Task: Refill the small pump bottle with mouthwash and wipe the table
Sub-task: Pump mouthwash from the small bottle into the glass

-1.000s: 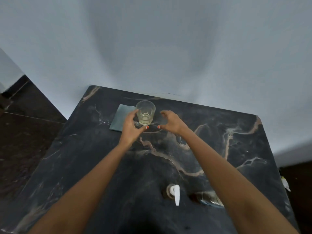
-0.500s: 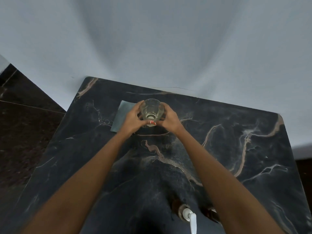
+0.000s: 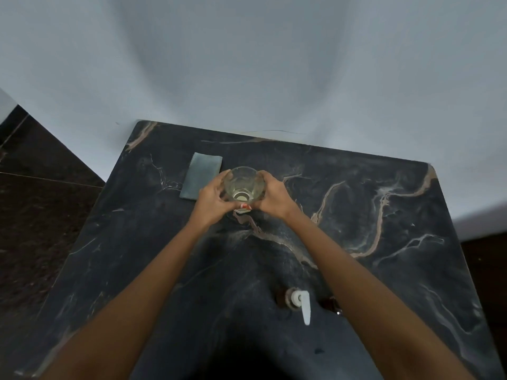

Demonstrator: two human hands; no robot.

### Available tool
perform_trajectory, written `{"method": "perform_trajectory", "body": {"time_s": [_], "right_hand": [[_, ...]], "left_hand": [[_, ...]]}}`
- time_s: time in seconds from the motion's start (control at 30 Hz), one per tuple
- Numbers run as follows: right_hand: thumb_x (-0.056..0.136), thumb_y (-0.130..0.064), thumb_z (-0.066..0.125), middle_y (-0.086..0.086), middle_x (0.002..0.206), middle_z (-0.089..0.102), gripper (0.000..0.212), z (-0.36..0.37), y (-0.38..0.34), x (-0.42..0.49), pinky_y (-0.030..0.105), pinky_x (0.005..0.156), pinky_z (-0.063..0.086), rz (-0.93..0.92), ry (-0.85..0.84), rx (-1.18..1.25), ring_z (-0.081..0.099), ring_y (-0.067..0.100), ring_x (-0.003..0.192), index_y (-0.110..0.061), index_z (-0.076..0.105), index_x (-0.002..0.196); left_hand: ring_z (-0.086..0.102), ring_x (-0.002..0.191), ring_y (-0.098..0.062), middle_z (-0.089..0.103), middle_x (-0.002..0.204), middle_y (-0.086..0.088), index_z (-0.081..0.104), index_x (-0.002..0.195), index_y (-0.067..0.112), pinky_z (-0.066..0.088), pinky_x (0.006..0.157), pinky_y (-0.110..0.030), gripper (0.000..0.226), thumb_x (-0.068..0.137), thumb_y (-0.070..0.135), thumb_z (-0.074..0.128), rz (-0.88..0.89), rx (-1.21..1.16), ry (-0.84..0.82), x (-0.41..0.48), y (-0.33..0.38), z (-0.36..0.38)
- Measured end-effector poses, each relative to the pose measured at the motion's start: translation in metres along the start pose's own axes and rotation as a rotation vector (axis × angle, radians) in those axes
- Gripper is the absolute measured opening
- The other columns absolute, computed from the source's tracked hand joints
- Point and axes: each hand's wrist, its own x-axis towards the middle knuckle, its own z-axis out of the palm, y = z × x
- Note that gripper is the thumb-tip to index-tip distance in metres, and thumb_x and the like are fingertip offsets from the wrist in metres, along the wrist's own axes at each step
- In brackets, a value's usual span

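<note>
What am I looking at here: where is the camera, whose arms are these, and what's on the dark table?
No machine here: a person wears a wide-angle camera on the head, looking down at their own bare arms. The left hand and right hand together hold a clear glass with a little pale liquid in it. On the dark marble table are a folded greyish cloth, behind the left hand, and, nearer the person, a small pump bottle with a white head.

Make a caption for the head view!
The left hand and right hand grip a clear glass tumbler beside a folded grey cloth on the black marble table.
</note>
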Motion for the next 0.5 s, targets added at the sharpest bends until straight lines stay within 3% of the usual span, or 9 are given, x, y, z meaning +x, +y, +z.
{"method": "perform_trajectory", "body": {"time_s": [0.07, 0.13, 0.2, 0.27, 0.33, 0.4, 0.5], "right_hand": [[0.07, -0.006, 0.075, 0.017, 0.119, 0.056, 0.061, 0.004, -0.004, -0.021, 0.018, 0.083, 0.039, -0.011, 0.001, -0.017, 0.055, 0.026, 0.108, -0.003, 0.043, 0.122], [0.066, -0.008, 0.08, 0.015, 0.121, 0.056, 0.069, 0.008, -0.008, -0.041, 0.009, 0.08, 0.035, -0.039, 0.015, -0.025, 0.054, 0.019, 0.107, 0.0, 0.043, 0.124], [0.064, -0.01, 0.081, 0.015, 0.124, 0.056, 0.073, 0.013, -0.011, -0.06, 0.015, 0.09, 0.038, -0.05, 0.004, -0.055, 0.054, 0.022, 0.111, -0.001, 0.041, 0.125], [0.065, -0.011, 0.08, 0.016, 0.124, 0.055, 0.072, 0.021, -0.013, -0.076, 0.031, 0.098, 0.043, -0.044, -0.016, -0.114, 0.053, 0.027, 0.113, -0.001, 0.04, 0.124], [0.066, -0.012, 0.08, 0.016, 0.125, 0.053, 0.073, 0.029, -0.014, -0.091, 0.037, 0.098, 0.044, -0.027, -0.023, -0.129, 0.053, 0.028, 0.114, -0.001, 0.039, 0.126], [0.067, -0.012, 0.079, 0.016, 0.125, 0.052, 0.072, 0.038, -0.015, -0.104, 0.036, 0.098, 0.045, -0.011, -0.012, -0.135, 0.053, 0.028, 0.113, -0.002, 0.038, 0.125], [0.067, -0.011, 0.079, 0.016, 0.122, 0.053, 0.07, 0.051, -0.016, -0.125, 0.029, 0.089, 0.046, -0.01, 0.023, -0.132, 0.055, 0.027, 0.11, -0.003, 0.038, 0.124]], "left_hand": [[0.051, 0.115, -0.01, 0.052, 0.12, 0.006, 0.038, 0.133, 0.005, 0.044, 0.092, -0.016, 0.089, 0.055, -0.004, 0.081, 0.006, -0.01, -0.004, -0.022, 0.002, 0.0], [0.049, 0.119, -0.013, 0.052, 0.124, 0.002, 0.037, 0.134, 0.005, 0.043, 0.096, -0.023, 0.09, 0.055, -0.004, 0.08, 0.001, -0.031, 0.0, -0.045, 0.003, -0.001], [0.049, 0.119, -0.013, 0.051, 0.128, -0.002, 0.037, 0.134, 0.006, 0.042, 0.097, -0.026, 0.091, 0.055, -0.005, 0.08, -0.005, -0.045, -0.002, -0.067, 0.004, -0.002], [0.05, 0.117, -0.012, 0.052, 0.127, -0.002, 0.038, 0.134, 0.006, 0.044, 0.092, -0.017, 0.09, 0.055, -0.007, 0.08, -0.002, -0.054, 0.002, -0.088, 0.005, -0.003], [0.051, 0.114, -0.01, 0.053, 0.123, 0.0, 0.039, 0.133, 0.005, 0.045, 0.083, -0.006, 0.089, 0.055, -0.008, 0.08, 0.015, -0.044, 0.009, -0.107, 0.004, -0.004], [0.051, 0.114, -0.01, 0.052, 0.123, 0.001, 0.04, 0.132, 0.006, 0.045, 0.082, -0.005, 0.088, 0.055, -0.01, 0.079, 0.018, -0.054, 0.003, -0.122, 0.003, -0.006], [0.05, 0.119, -0.013, 0.05, 0.13, -0.003, 0.039, 0.133, 0.007, 0.046, 0.093, -0.022, 0.088, 0.056, -0.011, 0.077, 0.001, -0.088, -0.023, -0.142, -0.002, -0.01]]}}
